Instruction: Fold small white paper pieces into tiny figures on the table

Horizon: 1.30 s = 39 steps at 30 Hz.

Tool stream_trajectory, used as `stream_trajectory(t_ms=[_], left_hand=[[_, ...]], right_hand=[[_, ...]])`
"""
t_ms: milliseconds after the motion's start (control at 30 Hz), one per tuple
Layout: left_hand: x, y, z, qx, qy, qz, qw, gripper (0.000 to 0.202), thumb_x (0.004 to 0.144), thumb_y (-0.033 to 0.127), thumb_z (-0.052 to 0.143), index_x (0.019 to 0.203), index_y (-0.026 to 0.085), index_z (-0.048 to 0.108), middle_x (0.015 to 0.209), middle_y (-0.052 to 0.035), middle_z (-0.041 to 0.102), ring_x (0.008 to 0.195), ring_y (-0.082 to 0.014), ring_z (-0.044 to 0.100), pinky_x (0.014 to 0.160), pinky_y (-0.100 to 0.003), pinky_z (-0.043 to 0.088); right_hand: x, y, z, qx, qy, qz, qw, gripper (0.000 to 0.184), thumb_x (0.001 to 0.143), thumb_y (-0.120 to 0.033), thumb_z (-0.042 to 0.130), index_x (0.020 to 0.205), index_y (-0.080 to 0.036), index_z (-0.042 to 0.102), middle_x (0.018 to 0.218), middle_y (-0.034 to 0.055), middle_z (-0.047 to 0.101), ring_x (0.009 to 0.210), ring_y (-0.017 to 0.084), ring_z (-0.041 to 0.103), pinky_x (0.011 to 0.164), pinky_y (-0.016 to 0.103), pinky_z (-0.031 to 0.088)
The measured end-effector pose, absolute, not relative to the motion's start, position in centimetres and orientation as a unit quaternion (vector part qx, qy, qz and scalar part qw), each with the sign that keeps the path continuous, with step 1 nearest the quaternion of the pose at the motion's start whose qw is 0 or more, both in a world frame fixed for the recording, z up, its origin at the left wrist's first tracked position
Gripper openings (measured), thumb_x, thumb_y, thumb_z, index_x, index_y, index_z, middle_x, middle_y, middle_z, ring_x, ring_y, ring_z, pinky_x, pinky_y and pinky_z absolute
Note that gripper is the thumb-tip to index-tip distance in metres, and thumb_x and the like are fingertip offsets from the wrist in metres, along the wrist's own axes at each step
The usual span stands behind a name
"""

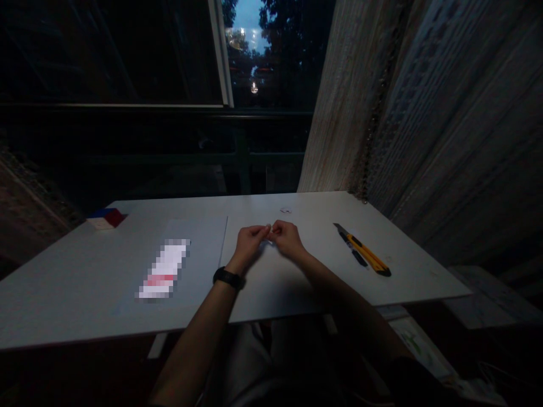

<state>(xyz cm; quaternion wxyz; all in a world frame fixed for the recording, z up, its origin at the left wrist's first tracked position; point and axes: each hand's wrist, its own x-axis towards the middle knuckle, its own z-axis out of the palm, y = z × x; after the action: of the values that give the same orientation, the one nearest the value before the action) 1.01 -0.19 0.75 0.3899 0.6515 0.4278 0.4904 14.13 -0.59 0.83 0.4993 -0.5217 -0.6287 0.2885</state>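
Note:
My left hand [249, 242], with a dark band [229, 277] on its wrist, is closed in a pinch above the middle of the white table. Fingertip to fingertip with it, my right hand [289, 238] is pinched shut too. A small pale bit shows below the fingertips, too little and too dim to name. Just beyond the hands lies a small, thin, curled scrap [285, 210]. Over to the right are a yellow and black utility knife [368, 254] with its blade out and, alongside it, a slim black pen [354, 252].
On the left, a lit phone with a blurred-out screen [164, 270] lies on a pale sheet [207, 249]. A red, blue and white cube [105, 218] sits at the table's far left. Curtains [335, 102] hang beside the dark window. The table's front edge [280, 317] runs under my forearms.

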Motion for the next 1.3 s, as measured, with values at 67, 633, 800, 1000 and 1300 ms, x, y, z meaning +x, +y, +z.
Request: stream_trajectory(t_ms=[67,633,800,1000,1300], left_hand=[[1.2,-0.2,0.5,0.644,0.444,0.502,0.370,0.037,0.069,0.048,0.060,0.071,0.012,0.070,0.069,-0.0065,0.069,0.069,-0.0186,0.061,0.064,-0.028,0.046],[-0.5,-0.5,1.2,0.813,0.448,0.336,0.160,0.031,0.079,0.045,0.047,0.078,0.019,0.065,0.077,-0.0040,0.063,0.072,-0.0163,0.056,0.065,-0.027,0.039],[-0.7,-0.5,1.2,0.848,0.412,0.316,0.102,0.023,0.084,0.031,0.041,0.075,0.019,0.058,0.074,-0.0030,0.056,0.071,-0.0155,0.051,0.065,-0.027,0.037],[-0.3,-0.6,1.1,0.862,0.396,0.300,0.097,0.023,0.085,0.032,0.040,0.076,0.019,0.057,0.077,-0.0042,0.058,0.075,-0.0171,0.051,0.068,-0.029,0.036],[-0.1,-0.6,1.4,0.866,0.404,0.281,0.089,0.024,0.083,0.027,0.044,0.065,0.018,0.056,0.067,-0.0027,0.056,0.071,-0.0161,0.048,0.065,-0.028,0.033]], right_hand=[[13.9,-0.8,0.8,-0.528,-0.628,0.277,0.500,0.018,0.059,-0.029,0.062,0.054,-0.018,0.048,0.049,-0.0050,0.049,0.047,0.008,0.042,0.046,0.021,0.030],[15.0,-0.4,0.3,-0.466,-0.703,0.314,0.436,0.030,0.057,-0.019,0.065,0.084,-0.021,0.052,0.054,-0.0091,0.051,0.049,0.008,0.048,0.049,0.019,0.036],[15.6,-0.2,0.8,-0.467,-0.729,0.315,0.388,0.032,0.054,-0.021,0.071,0.081,-0.020,0.056,0.059,-0.0064,0.057,0.053,0.009,0.052,0.052,0.020,0.038],[16.2,-0.1,1.3,-0.461,-0.746,0.299,0.376,0.030,0.053,-0.016,0.071,0.079,-0.018,0.056,0.052,-0.0085,0.052,0.048,0.007,0.047,0.048,0.018,0.033],[16.1,-0.2,1.2,-0.425,-0.737,0.357,0.385,0.033,0.050,-0.018,0.072,0.077,-0.018,0.053,0.047,-0.0106,0.049,0.044,0.006,0.044,0.045,0.017,0.031]])
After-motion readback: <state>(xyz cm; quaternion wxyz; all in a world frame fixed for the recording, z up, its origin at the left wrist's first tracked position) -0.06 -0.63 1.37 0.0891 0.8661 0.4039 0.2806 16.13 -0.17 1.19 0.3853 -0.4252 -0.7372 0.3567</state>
